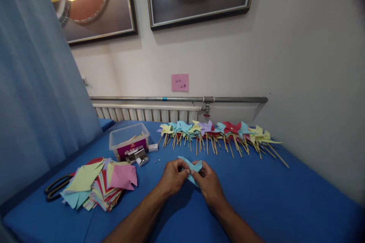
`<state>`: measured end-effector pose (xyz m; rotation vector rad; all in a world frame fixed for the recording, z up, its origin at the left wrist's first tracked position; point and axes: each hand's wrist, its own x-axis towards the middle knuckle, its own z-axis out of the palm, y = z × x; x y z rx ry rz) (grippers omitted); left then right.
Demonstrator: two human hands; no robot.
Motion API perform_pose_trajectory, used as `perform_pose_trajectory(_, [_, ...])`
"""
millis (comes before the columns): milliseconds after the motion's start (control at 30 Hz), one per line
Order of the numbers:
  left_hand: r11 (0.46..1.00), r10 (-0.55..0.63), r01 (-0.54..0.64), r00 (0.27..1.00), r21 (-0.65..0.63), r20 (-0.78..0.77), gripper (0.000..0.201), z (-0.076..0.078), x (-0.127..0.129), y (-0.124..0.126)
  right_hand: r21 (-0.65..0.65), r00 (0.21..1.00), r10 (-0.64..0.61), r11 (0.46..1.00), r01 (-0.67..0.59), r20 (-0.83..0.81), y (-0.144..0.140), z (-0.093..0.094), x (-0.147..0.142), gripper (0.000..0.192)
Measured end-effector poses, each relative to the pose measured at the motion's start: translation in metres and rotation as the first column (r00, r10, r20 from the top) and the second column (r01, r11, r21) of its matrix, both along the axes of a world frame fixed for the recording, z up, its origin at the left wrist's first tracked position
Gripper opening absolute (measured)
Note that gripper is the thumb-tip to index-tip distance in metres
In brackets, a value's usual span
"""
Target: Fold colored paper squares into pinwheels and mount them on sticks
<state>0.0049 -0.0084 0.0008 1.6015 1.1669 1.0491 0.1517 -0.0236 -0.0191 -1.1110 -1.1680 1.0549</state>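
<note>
My left hand (172,176) and my right hand (209,183) meet over the blue table (270,201), both pinching a folded light-blue paper piece (194,167) between the fingertips. Part of the paper is hidden by my fingers. Behind my hands lies a row of finished paper pinwheels on wooden sticks (219,133), in yellow, blue, purple and red. To the left sits a pile of cut coloured paper squares (99,184).
A clear plastic box with sticks (129,145) stands left of centre, small boxes (139,157) beside it. Black scissors (55,188) lie at the far left under the paper pile. A blue curtain (34,102) hangs on the left; a wall and radiator (142,113) run behind.
</note>
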Motion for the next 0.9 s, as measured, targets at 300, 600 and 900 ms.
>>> perform_pose_trajectory(300, [1.000,0.008,-0.009,1.000,0.019,0.030,0.006,0.001,0.002,-0.002,0.038,0.998,-0.010,0.999,0.008,0.058,0.000,-0.001,0.000,0.027])
perform_pose_trajectory(600, [0.999,0.033,-0.033,0.999,0.032,0.020,0.004,-0.003,0.002,0.000,0.044,1.000,-0.021,0.999,0.021,-0.020,-0.003,0.007,-0.002,0.027])
perform_pose_trajectory(900, [0.999,0.047,-0.047,0.998,0.013,0.034,0.001,0.007,0.004,-0.005,0.060,0.999,-0.032,0.998,0.033,-0.019,-0.005,0.008,-0.004,0.026])
